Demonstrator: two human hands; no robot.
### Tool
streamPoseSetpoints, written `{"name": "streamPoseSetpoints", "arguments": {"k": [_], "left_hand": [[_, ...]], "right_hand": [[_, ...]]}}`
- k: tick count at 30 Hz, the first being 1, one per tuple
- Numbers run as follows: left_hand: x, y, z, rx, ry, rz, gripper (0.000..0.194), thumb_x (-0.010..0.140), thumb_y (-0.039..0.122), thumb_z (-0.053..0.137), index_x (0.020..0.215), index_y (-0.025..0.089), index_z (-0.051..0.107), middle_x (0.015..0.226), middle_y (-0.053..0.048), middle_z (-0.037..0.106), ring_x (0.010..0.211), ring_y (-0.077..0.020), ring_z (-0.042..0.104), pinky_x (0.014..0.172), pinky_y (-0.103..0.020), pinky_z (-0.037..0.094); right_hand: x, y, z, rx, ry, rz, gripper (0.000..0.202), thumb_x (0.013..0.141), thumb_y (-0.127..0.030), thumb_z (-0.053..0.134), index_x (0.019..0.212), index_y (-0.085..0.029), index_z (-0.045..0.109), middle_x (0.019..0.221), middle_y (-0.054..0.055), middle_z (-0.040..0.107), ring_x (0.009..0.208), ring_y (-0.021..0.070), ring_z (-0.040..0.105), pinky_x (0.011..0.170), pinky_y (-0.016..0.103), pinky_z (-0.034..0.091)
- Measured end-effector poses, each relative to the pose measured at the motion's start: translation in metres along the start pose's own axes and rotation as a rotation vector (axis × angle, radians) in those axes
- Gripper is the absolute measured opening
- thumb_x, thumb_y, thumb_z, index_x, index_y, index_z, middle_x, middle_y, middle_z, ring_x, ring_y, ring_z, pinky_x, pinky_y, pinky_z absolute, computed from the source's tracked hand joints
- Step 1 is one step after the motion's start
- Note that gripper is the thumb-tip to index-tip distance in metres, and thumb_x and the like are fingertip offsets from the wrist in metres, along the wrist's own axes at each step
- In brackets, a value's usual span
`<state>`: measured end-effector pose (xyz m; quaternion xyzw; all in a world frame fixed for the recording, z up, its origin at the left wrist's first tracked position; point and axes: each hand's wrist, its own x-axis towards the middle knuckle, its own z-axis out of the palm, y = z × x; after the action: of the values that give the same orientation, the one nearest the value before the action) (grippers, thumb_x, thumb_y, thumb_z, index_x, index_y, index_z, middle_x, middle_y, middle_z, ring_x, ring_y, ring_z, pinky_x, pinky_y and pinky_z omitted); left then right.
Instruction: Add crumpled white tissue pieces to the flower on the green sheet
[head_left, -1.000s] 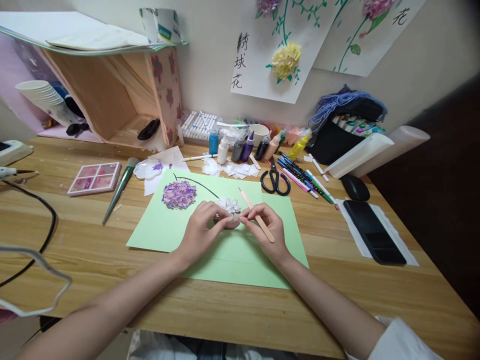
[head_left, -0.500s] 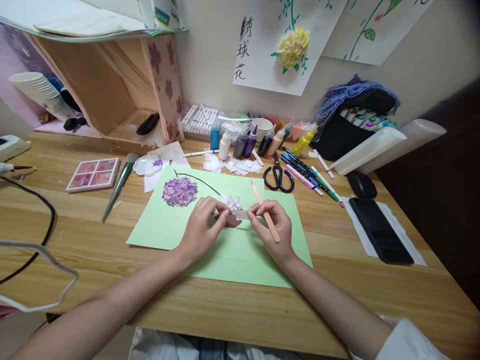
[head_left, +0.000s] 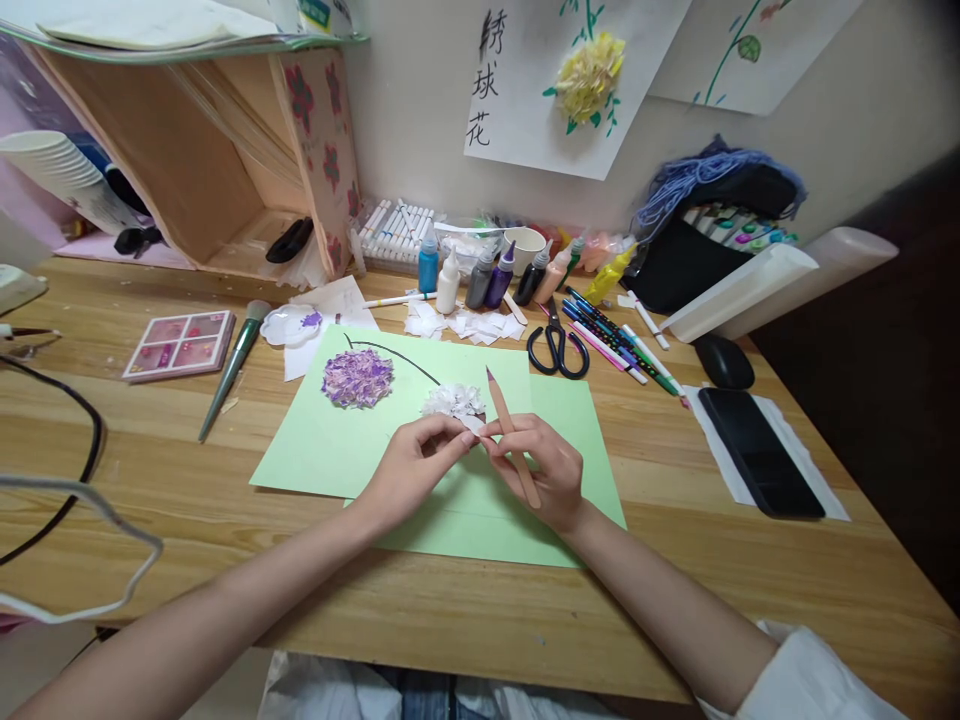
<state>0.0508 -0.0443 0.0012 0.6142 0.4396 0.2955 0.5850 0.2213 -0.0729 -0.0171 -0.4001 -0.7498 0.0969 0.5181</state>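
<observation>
My left hand (head_left: 420,455) and my right hand (head_left: 546,462) meet over a light green paper sheet (head_left: 300,455). Between their fingertips they pinch a small white paper piece (head_left: 472,424). A flat wooden stick (head_left: 504,408) with a pointed, darker tip also rests among my right fingers, tilted upward. Just beyond the hands, a white crumpled-paper flower (head_left: 453,398) lies on the sheet, its near edge partly covered. To the left is a purple, shredded-looking flower (head_left: 358,378). A dark curved line (head_left: 397,354) runs on the green paper between the flowers.
Behind the sheet lie white paper scraps (head_left: 487,326) and black-handled scissors (head_left: 557,350), with paint bottles (head_left: 499,282) standing behind. Pens (head_left: 615,340) and a phone (head_left: 761,452) are on the right. At left are a brush (head_left: 232,372) and a sectioned palette (head_left: 178,345).
My right hand has moved left toward my left hand, bringing the fingertips together on the paper piece. The wooden stick has shifted left and lower. More of the white flower shows.
</observation>
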Motion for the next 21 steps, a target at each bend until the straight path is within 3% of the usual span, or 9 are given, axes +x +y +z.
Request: {"name": "streamPoseSetpoints", "arguments": {"k": [21], "left_hand": [[0.0027, 0.0055, -0.0013, -0.045, 0.032, -0.011, 0.026, 0.077, 0.039, 0.061, 0.074, 0.014, 0.065, 0.067, -0.002, 0.06, 0.061, -0.0112, 0.048, 0.055, -0.022, 0.036]], "right_hand": [[0.0011, -0.0019, -0.001, -0.037, -0.028, -0.039, 0.018, 0.079, -0.009, 0.06, 0.083, -0.026, 0.055, 0.085, 0.005, 0.072, 0.077, 0.0189, 0.068, 0.066, 0.034, 0.056]]}}
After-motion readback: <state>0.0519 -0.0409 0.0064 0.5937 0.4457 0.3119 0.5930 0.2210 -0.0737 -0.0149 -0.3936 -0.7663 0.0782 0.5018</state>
